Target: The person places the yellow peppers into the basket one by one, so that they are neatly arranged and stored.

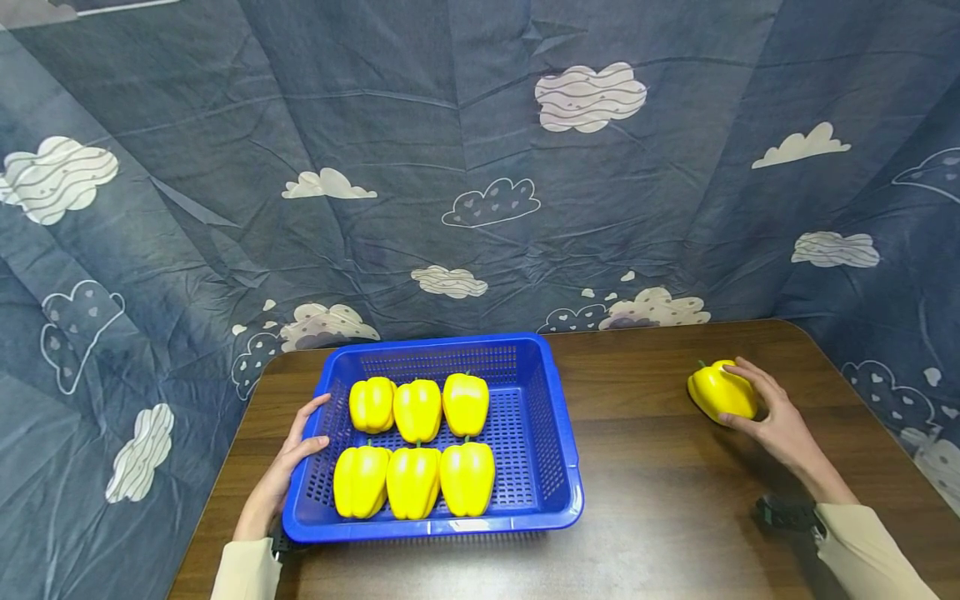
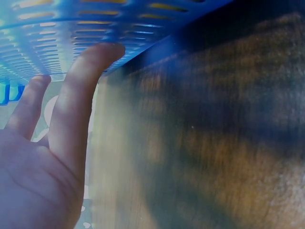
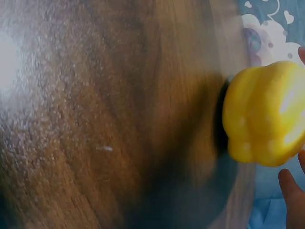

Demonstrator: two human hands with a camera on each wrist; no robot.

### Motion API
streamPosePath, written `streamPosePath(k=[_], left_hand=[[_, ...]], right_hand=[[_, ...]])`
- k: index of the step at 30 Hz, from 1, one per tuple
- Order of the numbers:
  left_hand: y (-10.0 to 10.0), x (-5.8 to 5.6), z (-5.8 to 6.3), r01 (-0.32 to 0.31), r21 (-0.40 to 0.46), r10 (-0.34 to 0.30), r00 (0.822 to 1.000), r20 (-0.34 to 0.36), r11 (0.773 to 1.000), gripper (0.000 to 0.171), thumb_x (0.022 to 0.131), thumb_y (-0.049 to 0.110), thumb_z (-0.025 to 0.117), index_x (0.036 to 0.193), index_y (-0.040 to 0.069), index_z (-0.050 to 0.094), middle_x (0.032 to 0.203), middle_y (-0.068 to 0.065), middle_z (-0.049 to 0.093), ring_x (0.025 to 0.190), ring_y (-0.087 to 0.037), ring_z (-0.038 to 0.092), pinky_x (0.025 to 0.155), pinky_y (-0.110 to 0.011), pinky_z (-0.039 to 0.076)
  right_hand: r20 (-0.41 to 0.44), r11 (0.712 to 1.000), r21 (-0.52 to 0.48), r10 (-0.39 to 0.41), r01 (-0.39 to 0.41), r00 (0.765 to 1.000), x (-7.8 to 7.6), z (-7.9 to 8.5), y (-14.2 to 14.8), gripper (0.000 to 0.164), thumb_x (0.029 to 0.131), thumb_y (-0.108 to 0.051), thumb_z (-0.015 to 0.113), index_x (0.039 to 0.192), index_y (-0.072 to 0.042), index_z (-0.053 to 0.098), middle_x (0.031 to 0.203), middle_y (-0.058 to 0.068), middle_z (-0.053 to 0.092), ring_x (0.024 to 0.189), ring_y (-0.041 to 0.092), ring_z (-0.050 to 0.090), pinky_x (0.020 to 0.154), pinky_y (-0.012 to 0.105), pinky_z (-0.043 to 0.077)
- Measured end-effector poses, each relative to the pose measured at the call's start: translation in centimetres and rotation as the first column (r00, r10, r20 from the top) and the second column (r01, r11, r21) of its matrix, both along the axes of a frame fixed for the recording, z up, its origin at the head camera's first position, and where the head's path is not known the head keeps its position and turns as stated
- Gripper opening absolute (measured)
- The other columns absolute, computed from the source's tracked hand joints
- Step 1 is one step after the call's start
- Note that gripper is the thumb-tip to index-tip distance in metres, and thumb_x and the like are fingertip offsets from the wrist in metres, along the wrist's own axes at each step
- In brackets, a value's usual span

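Several yellow bell peppers lie in two rows inside a blue perforated plastic basket. At the basket's left side, my left hand touches the outer wall, its fingers mostly straight; the left wrist view shows the thumb against the slotted wall. Far to the right, a single yellow bell pepper lies on the table with its green stem toward the upper left. My right hand spreads around that pepper, thumb on the near side and fingers on the far side. In the right wrist view, fingertips stand close beside the pepper.
The brown wooden table carries the basket left of centre. Along its back edge hangs a blue-grey cloth with cloud prints, which also covers both sides. Inside the basket, bare slotted floor shows right of the peppers.
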State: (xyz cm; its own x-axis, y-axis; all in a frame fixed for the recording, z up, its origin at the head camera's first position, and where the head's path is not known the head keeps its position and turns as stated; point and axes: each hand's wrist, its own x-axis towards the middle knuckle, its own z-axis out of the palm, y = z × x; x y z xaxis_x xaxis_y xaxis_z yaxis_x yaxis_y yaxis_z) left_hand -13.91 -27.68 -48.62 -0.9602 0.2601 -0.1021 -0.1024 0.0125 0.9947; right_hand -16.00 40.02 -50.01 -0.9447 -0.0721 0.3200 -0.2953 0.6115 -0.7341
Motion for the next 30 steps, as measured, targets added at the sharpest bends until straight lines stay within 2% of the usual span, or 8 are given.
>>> streamPosePath(k=[5,8,13,20,30], left_hand=[[0.0,0.0,0.0,-0.004,0.001,0.004,1.0,0.002,1.0,0.058,0.096,0.016,0.039,0.149,0.027,0.016,0.151,-0.017,0.008,0.124,-0.039,0.032,0.091,-0.047,0.042],[0.0,0.0,0.0,-0.004,0.003,0.004,1.0,-0.001,1.0,0.058,0.096,0.016,0.039,0.149,0.027,0.016,0.15,-0.017,0.008,0.123,-0.039,0.032,0.091,-0.046,0.042],[0.0,0.0,0.0,0.001,0.014,-0.001,1.0,0.001,1.0,0.058,0.097,0.016,0.039,0.149,0.028,0.017,0.151,-0.017,0.008,0.123,-0.039,0.033,0.09,-0.045,0.043],[0.0,0.1,0.0,-0.013,0.008,0.013,1.0,0.016,1.0,0.059,0.096,0.017,0.04,0.149,0.028,0.016,0.152,-0.018,0.006,0.125,-0.043,0.029,0.091,-0.049,0.042],[0.1,0.0,0.0,-0.003,0.007,0.002,1.0,0.011,1.0,0.059,0.096,0.018,0.04,0.149,0.029,0.016,0.153,-0.018,0.005,0.126,-0.046,0.027,0.093,-0.052,0.041]], right_hand=[[0.042,1.0,0.0,0.024,-0.024,0.999,-0.4,0.1,0.1,0.075,0.077,0.004,0.072,0.143,0.0,0.037,0.155,0.02,0.014,0.141,0.04,0.006,0.107,0.06,0.002],[0.056,1.0,0.009,0.03,-0.03,0.998,-0.7,0.3,0.1,0.076,0.076,0.002,0.072,0.143,0.001,0.036,0.155,0.023,0.013,0.138,0.049,0.006,0.102,0.07,0.003],[0.074,0.998,0.051,0.023,-0.027,0.997,-1.0,0.1,0.3,0.078,0.075,0.001,0.074,0.143,0.0,0.036,0.155,0.021,0.014,0.134,0.056,0.007,0.098,0.074,0.005],[0.056,0.989,0.149,0.003,-0.012,0.998,-1.3,-0.4,0.6,0.084,0.072,-0.001,0.076,0.144,-0.001,0.035,0.153,0.026,0.015,0.128,0.061,0.01,0.096,0.071,0.006],[0.031,0.984,0.177,-0.034,0.028,0.999,-1.5,-0.6,0.5,0.085,0.067,-0.001,0.081,0.142,0.001,0.039,0.149,0.029,0.021,0.121,0.06,0.019,0.087,0.067,0.016]])
